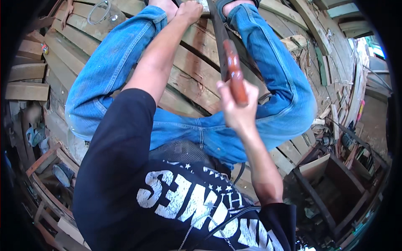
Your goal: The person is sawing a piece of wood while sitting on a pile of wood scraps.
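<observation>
My right hand (240,102) is wrapped round the glossy reddish-brown handle (235,71) of a handsaw. The dark saw blade (219,35) runs from it toward the top edge, between my feet. At the top, my left hand (190,11) is closed against a pale piece of wood (204,6) right beside the blade. The far part of that piece is cut off by the picture's edge. My legs in blue jeans (121,54) are spread wide on either side.
Wooden planks (190,62) with gaps form the floor under me. A clear round container (109,16) stands at the upper left. Wood offcuts (27,90) are stacked at the left. Scrap sticks (335,119) and a wooden frame (318,196) are at the right.
</observation>
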Tool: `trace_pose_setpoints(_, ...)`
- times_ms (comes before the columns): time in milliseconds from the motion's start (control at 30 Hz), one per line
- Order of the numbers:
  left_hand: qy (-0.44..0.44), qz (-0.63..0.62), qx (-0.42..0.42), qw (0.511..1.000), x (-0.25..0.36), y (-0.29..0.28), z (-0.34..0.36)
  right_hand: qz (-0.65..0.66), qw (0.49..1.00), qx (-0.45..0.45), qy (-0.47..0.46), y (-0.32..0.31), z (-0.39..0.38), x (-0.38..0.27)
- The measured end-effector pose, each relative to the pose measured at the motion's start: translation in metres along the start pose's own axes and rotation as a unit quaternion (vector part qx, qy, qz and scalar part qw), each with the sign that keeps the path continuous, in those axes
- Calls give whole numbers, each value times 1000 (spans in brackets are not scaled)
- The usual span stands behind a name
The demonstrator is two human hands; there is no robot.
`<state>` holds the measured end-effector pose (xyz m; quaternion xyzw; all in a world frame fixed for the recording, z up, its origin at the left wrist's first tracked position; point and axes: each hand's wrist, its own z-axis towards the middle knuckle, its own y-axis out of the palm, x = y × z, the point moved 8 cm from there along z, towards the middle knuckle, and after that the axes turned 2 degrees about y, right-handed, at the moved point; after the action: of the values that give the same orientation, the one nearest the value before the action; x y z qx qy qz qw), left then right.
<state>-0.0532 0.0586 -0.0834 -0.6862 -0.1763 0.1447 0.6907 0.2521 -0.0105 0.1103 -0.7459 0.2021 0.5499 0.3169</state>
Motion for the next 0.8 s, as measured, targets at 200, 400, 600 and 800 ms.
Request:
trace_pose_setpoints(200, 22, -31, -32, 999, 36, -8, 19, 32, 999, 24, 37, -27, 3, 14)
trace_pose_setpoints(400, 15, 28, -13, 999, 5, 0, 16, 4, 999, 8, -51, -13, -14, 12)
trace_pose_setpoints(600, 17, 15, 24, 999, -13, -12, 24, -48, 992, -6, -115, 1, -37, 1)
trace_pose_setpoints(800, 40, 7, 8, 999, 23, -3, 22, -4, 1000, 9, -14, -7, -13, 31)
